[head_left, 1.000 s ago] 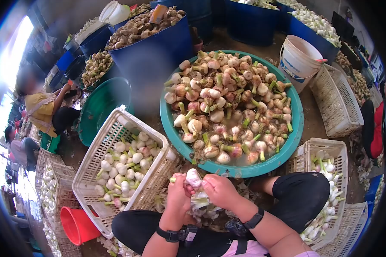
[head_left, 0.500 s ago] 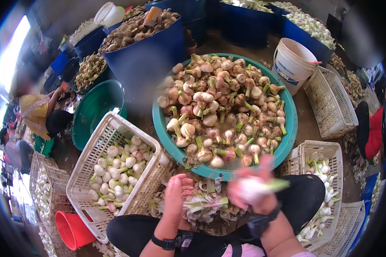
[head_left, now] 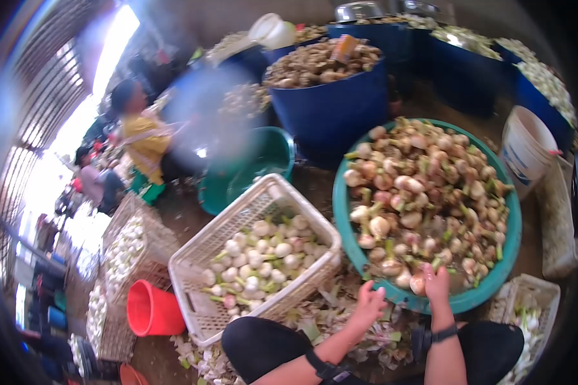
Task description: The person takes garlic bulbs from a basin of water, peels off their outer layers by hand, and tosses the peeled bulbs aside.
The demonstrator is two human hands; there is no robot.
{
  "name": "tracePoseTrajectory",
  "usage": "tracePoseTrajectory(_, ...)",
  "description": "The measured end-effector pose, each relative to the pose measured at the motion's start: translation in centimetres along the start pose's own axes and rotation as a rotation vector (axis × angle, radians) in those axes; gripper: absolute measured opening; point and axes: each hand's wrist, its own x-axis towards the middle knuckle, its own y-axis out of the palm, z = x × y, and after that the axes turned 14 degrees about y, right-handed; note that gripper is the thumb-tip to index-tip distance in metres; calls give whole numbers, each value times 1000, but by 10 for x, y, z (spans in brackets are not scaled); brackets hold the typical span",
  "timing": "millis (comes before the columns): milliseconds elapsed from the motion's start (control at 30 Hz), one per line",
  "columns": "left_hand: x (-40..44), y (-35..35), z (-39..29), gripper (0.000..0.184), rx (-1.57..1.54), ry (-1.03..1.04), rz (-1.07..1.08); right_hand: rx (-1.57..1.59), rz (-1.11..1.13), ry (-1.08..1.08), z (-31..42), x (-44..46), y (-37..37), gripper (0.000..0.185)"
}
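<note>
A teal tub stands in front of me, heaped with unpeeled garlic bulbs with cut green stems, some lying wet. Over its near rim reaches my right hand, fingers apart against a brownish bulb at the front of the heap; I see no grip around it. My left hand hovers just outside that rim, half-curled with fingers spread and nothing in it. Left of the tub, a tilted white plastic crate holds peeled white garlic bulbs. Loose garlic skins lie beneath my hands.
At my right is another crate of garlic, below a white bucket. A red bucket stands left of the tilted crate. Behind are a green basin and a full blue barrel. A person in yellow sits far left.
The view has swung left. My right hand, which held a peeled garlic bulb with a green stem, no longer has it and has moved onto the bulbs at the tub's near edge.
</note>
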Motion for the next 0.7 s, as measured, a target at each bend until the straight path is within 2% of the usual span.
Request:
tracePoseTrajectory(33, -4, 7, -8, 70, -112, -112, -2, -5, 40, -20, 25, -33, 2, 28)
tracePoseTrajectory(100, -8, 11, -13, 63, -405, -84, -37, 646, 188, -73, 78, -117, -1, 23)
tracePoseTrajectory(167, 5, -14, -12, 60, -333, -23, -21, -108, -29, -923, 80, -136, -6, 27)
tracePoseTrajectory(200, 10, -24, -14, 57, -261, 24, 18, -245, 68, -923, 69, -141, -4, 24)
tracePoseTrajectory(233, 9, -28, -18, 57, -269, 43, 1, -374, 217, -831, 82, -154, -15, 20)
tracePoseTrajectory(267, 6, -29, -20, 55, -95, 91, 34, -510, 363, -736, 94, -166, -25, 18)
tracePoseTrajectory(300, 5, -31, -21, 53, 82, 136, 63, -517, 373, -764, 92, -167, -24, 18)
tracePoseTrajectory(333, 8, -34, -13, 57, 91, 133, 80, -629, 344, -796, 81, -169, -23, 14)
tracePoseTrajectory(367, 10, -38, -5, 53, 175, 178, 94, -741, 313, -821, 69, -171, -21, 15)
tracePoseTrajectory(467, 7, -39, 5, 41, 138, 82, 154, -742, 278, -929, 45, -165, -12, 18)
tracePoseTrajectory(500, 5, -42, -1, 41, 130, 88, 138, -747, 287, -945, 37, -160, -6, 18)
tracePoseTrajectory(567, 3, -48, -15, 41, 158, -72, 252, -703, 163, -1056, 25, -146, 6, 23)
tracePoseTrajectory(600, 0, -47, -16, 41, 155, -63, 240, -701, 167, -1072, 24, -139, 5, 23)
tracePoseTrajectory(667, 0, -43, -14, 37, 97, 94, 215, 26, 753, -43, 26, -127, 7, 27)
tracePoseTrajectory(700, 0, -41, -15, 35, 196, 237, 243, 26, 762, -59, 21, -123, 10, 27)
